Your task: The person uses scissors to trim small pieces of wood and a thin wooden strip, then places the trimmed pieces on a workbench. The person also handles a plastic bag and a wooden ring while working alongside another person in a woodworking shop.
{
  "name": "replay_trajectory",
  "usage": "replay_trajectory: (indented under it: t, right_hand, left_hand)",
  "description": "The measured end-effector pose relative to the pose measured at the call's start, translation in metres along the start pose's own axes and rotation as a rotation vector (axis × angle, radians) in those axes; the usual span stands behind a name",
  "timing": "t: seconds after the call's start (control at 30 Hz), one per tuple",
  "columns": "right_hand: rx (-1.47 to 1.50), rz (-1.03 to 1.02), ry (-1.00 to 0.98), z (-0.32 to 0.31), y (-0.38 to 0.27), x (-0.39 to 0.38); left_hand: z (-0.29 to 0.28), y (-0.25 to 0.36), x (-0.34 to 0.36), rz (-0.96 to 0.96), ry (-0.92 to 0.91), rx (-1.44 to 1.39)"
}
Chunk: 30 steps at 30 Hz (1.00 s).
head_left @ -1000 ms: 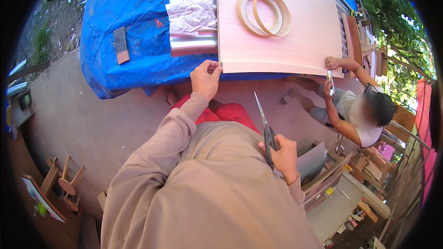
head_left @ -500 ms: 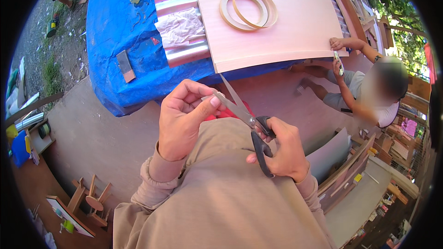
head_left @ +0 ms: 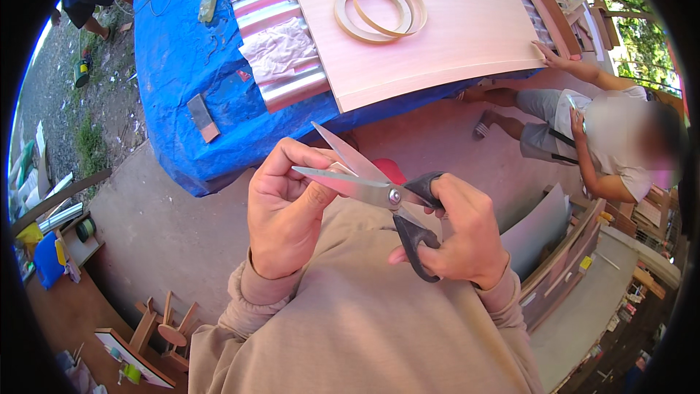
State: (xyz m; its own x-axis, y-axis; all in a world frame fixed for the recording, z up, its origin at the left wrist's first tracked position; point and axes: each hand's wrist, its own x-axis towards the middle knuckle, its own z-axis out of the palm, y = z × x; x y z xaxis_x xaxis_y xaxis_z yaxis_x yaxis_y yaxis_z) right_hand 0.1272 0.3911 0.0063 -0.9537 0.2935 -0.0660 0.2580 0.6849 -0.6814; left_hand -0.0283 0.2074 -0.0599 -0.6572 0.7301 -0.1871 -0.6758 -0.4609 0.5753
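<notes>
My right hand [head_left: 470, 232] grips a pair of scissors [head_left: 372, 188] by the black handles, in front of my torso. The steel blades are spread apart and point toward my left hand [head_left: 286, 208]. Between its thumb and fingers, my left hand pinches a small pale strip [head_left: 341, 168], mostly hidden by the fingers and the blades. One blade crosses just in front of the left thumb and fingertips. The other blade angles up above the strip. Whether the blades touch the strip, I cannot tell.
Ahead stands a table with a blue tarp [head_left: 175, 87], corrugated metal sheet [head_left: 295, 91] and a pale wooden panel [head_left: 437, 44]. Rolls of edge strip [head_left: 380, 14] lie on the panel. At right another person [head_left: 612, 138] rests a hand by the panel's edge. A small wooden stool [head_left: 172, 334] is lower left.
The scissor blades have spread wider and moved left, across my left fingertips. The person at right has straightened away from the panel's corner. My view has shifted slightly.
</notes>
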Motion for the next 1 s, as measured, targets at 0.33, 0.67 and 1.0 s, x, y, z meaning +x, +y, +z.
replay_trajectory:
  t: [0.33, 0.67, 1.0]
  right_hand:
    - [-0.007, -0.022, -0.005, -0.006, -0.003, 0.001]
    - [-0.015, -0.014, -0.013, -0.008, -0.003, 0.002]
    - [-0.038, -0.018, -0.039, -0.012, -0.002, -0.001]
  left_hand:
    - [0.006, 0.004, -0.004, 0.026, 0.017, 0.07]
    - [0.008, 0.004, -0.003, 0.029, -0.003, 0.015]
    - [0.009, 0.0, -0.005, 0.027, 0.015, 0.005]
